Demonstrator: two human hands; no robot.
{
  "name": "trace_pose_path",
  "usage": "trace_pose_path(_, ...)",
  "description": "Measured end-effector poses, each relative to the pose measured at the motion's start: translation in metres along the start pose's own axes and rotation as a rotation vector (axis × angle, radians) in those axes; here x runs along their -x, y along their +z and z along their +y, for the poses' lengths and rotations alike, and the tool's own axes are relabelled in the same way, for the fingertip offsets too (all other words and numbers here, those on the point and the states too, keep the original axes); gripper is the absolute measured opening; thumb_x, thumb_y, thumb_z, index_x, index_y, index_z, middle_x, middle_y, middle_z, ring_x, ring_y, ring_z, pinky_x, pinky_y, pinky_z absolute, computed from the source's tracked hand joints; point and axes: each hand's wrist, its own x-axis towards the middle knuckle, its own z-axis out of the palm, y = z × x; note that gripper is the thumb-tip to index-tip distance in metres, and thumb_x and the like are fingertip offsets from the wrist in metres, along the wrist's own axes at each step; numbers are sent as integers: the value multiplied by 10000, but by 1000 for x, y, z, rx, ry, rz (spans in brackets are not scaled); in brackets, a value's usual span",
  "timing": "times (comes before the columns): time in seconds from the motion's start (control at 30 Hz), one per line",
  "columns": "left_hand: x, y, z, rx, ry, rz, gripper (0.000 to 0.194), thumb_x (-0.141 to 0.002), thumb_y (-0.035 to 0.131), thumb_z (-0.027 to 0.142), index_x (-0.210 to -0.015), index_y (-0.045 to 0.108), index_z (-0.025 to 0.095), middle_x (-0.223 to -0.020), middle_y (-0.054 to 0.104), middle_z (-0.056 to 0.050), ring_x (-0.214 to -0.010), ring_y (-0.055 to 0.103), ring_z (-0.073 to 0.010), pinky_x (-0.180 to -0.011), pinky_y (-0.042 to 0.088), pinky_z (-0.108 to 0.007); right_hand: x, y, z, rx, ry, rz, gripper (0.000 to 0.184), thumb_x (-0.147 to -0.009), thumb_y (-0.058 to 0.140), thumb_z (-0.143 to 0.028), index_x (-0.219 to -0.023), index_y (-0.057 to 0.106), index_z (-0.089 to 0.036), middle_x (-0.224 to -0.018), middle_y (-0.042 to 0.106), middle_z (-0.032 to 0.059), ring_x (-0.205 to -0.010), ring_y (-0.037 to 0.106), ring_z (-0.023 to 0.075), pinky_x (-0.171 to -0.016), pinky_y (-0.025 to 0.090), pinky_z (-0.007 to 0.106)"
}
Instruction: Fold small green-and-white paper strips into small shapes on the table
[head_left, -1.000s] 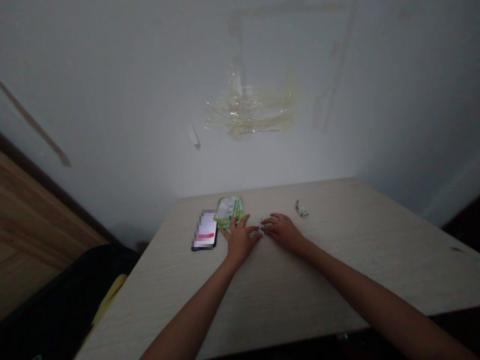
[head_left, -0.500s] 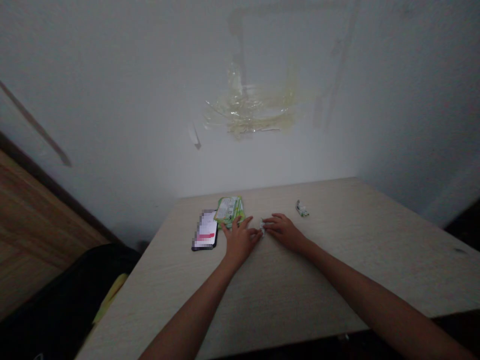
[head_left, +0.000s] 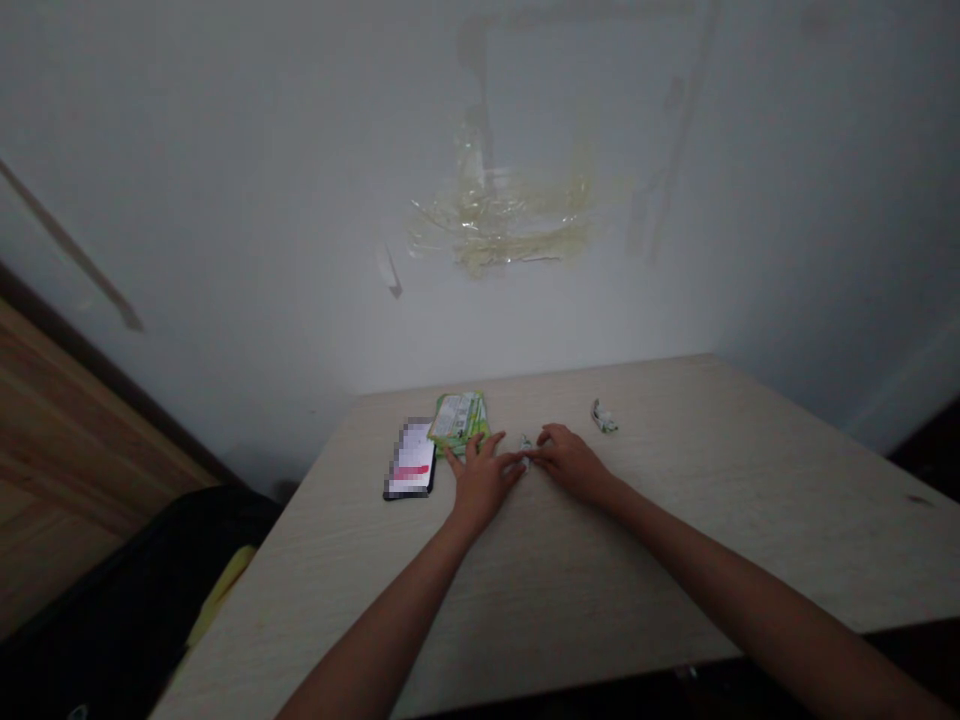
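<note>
A small crumpled white-and-green wrapper-like piece [head_left: 526, 441] sits on the table between my hands; whether anything is inside it cannot be made out. My left hand [head_left: 482, 482] pinches its left side with thumb and index finger, while the other fingers spread toward a green packet [head_left: 459, 418]. From the other side my right hand [head_left: 568, 462] holds the piece with its fingertips, the fingers drawn together. The packet has a white printed panel and lies just beyond my left fingers. A second crumpled piece [head_left: 603, 417] rests farther back to the right, untouched.
A phone [head_left: 411, 462] with a lit, partly blurred screen lies left of my left hand, against the packet. The pale wooden table [head_left: 570, 600] meets a wall with peeling tape [head_left: 510, 225]. Dark cloth and a yellow item [head_left: 219, 592] are beyond the left edge.
My right fingers have drawn closer together and now pinch the small piece, having been more stretched out before. The left hand has barely moved.
</note>
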Motion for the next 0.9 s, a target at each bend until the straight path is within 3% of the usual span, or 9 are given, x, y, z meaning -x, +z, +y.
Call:
trace_pose_path(0.27, -2, -5, 1, -74, 46, -11, 255, -866, 553, 514, -1073, 694, 464, -1440, 501, 39, -1368, 334, -347, -1092, -46, -726, 4, 6, 5, -93, 60, 67, 248, -935, 548, -338, -1106, 722, -295, -1072, 590, 91, -1003, 548, 206, -886, 453, 348)
trace_pose_path(0.63, -4, -4, -3, -59, 44, -60, 267, -870, 531, 547, -1084, 679, 487, -1426, 516, 48, -1355, 350, -336, -1069, 49, -756, -3, -7, -13, 140, 92, -27, 237, -943, 540, -333, -1070, 732, -277, -1047, 586, 95, -1011, 520, 218, -833, 415, 330)
trace_pose_path(0.9, -4, -2, -5, -36, 33, -67, 274, -864, 536, 561, -1097, 667, 501, -1426, 512, 51, -1356, 349, -337, -1063, 46, -763, -1, -6, -11, 125, 128, 1, 272, -960, 504, -345, -1154, 692, -310, -1090, 573, 93, -1011, 517, 205, -839, 412, 316)
